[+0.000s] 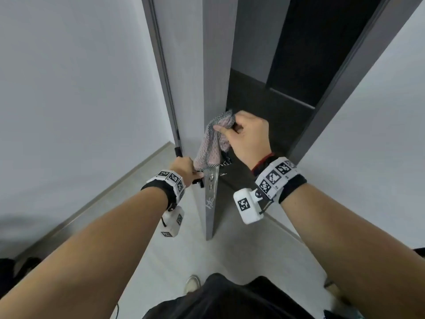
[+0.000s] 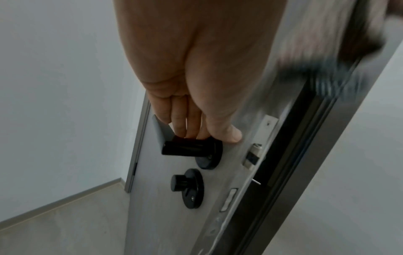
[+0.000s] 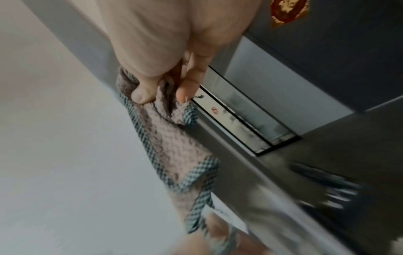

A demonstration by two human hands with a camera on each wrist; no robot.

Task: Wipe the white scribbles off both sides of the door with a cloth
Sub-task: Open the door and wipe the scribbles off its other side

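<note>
The grey door (image 1: 216,65) stands ajar, edge-on to me. White scribbles (image 1: 209,202) mark its edge below the metal latch plate (image 1: 212,178). More white marks (image 1: 226,162) show on the dark right face, partly behind the cloth. My left hand (image 1: 194,174) grips the black lever handle (image 2: 187,148) on the grey left face, fingers curled over it. My right hand (image 1: 227,130) pinches a pink cloth (image 1: 210,143) with a checked border; the cloth (image 3: 172,143) hangs against the door's edge above the latch.
A black thumb-turn lock (image 2: 185,184) sits under the handle. The dark door frame (image 1: 345,88) rises at the right, with white walls (image 1: 69,88) on both sides. My shoe (image 1: 192,284) is on the pale floor below the door.
</note>
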